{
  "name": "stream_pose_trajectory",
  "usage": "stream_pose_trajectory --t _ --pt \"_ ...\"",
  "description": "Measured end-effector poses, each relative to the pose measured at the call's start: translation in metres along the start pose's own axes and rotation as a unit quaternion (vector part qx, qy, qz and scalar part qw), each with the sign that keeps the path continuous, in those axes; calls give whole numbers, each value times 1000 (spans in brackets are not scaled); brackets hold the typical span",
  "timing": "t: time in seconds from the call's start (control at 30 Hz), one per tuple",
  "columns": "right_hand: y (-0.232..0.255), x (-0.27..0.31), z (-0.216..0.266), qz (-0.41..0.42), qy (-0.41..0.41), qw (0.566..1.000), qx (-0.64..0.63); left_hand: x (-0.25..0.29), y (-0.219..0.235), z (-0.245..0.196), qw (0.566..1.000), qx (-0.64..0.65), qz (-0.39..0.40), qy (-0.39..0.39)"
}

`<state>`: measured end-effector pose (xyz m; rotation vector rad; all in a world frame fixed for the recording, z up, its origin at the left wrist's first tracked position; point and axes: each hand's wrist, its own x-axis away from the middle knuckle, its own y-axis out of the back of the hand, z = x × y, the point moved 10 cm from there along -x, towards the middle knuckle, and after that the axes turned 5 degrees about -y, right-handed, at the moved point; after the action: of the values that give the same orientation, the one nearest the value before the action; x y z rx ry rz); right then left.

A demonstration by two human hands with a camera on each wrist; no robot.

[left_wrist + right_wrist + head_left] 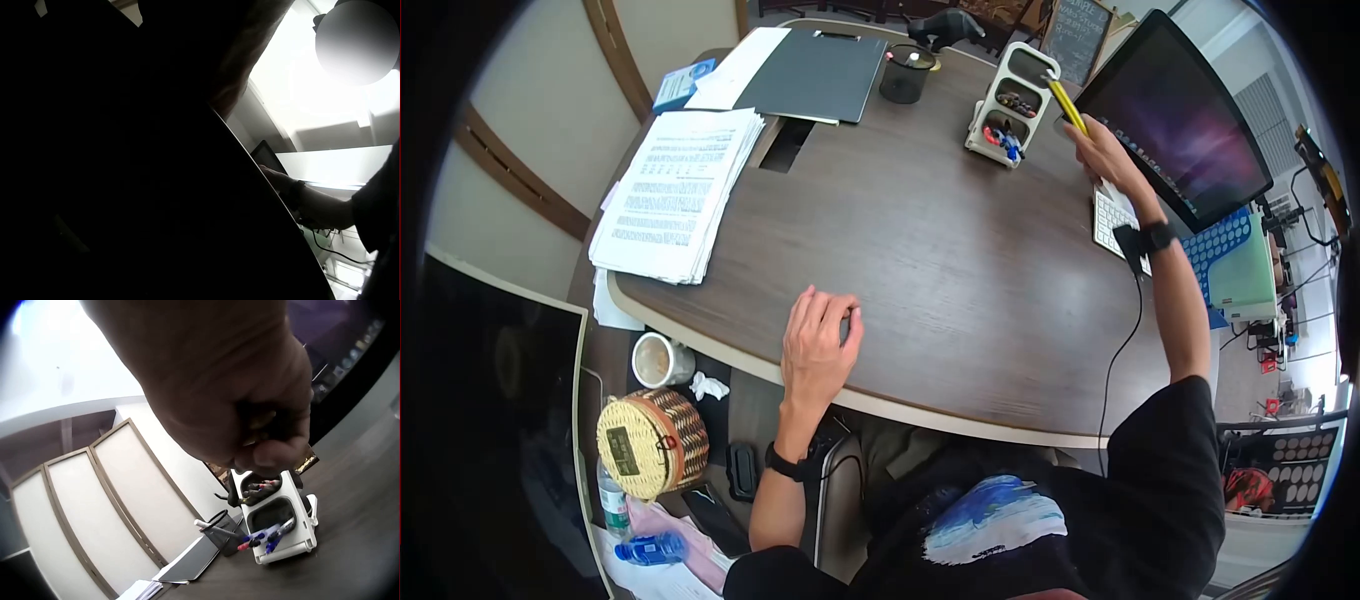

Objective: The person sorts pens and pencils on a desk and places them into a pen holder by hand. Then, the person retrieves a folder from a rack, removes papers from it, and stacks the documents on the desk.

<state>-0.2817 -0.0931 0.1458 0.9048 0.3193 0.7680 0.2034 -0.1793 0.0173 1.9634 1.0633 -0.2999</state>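
The right hand [1110,160] grips a yellow, knife-like tool [1067,104], held up between the white pen organizer [977,136] and the monitor [1175,120]. In the right wrist view the curled fingers of the right hand [250,406] hang above the organizer [284,551], which holds pens [269,536] in its compartments. At the desk's near edge the left hand [820,335] rests with loosely bent fingers and holds nothing. The left wrist view is mostly dark; part of the left hand or forearm may show at its top.
A paper stack [675,195] and a dark clipboard [815,75] lie at the desk's left. A mesh pen cup [905,78] stands at the back. The keyboard [1112,222] lies under the right forearm; a cable [1112,360] runs down the desk. A woven basket [650,440] stands below left.
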Motion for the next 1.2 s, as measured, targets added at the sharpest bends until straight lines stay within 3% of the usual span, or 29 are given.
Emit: stream_pose_trajectory --t 0.07,0.1,0.17,0.33,0.4,0.63,0.73,0.83,0.93,1.03,1.13,1.2 --pt "1 -29 5 23 -8 987 161 1 0 1 1000 -3 0 -2" --pt "5 -42 11 18 -7 987 158 1 0 1 1000 -4 2 0" --pt "9 -63 22 17 -20 960 277 0 -1 0 1000 -6 2 0" --pt "10 -98 40 44 -33 942 330 -2 -1 -2 1000 -4 2 5" --pt "13 -111 43 30 -69 903 423 -2 2 -2 1000 -9 -4 9" --pt "11 -116 71 -2 -46 921 386 -1 6 2 1000 3 -13 12" --pt "10 -145 58 -14 -10 925 379 1 6 4 1000 5 -16 18" --pt "16 -136 62 -71 86 952 286 2 7 6 1000 0 -13 16" --pt "10 -145 50 -123 239 904 333 3 8 5 1000 -1 -14 12" --pt "16 -114 64 -118 77 960 241 4 9 6 1000 0 -23 11" --pt "22 -111 53 -100 56 969 220 7 8 8 1000 -2 -26 16" --pt "31 -133 21 -150 239 893 350 9 8 10 999 -6 -29 20"
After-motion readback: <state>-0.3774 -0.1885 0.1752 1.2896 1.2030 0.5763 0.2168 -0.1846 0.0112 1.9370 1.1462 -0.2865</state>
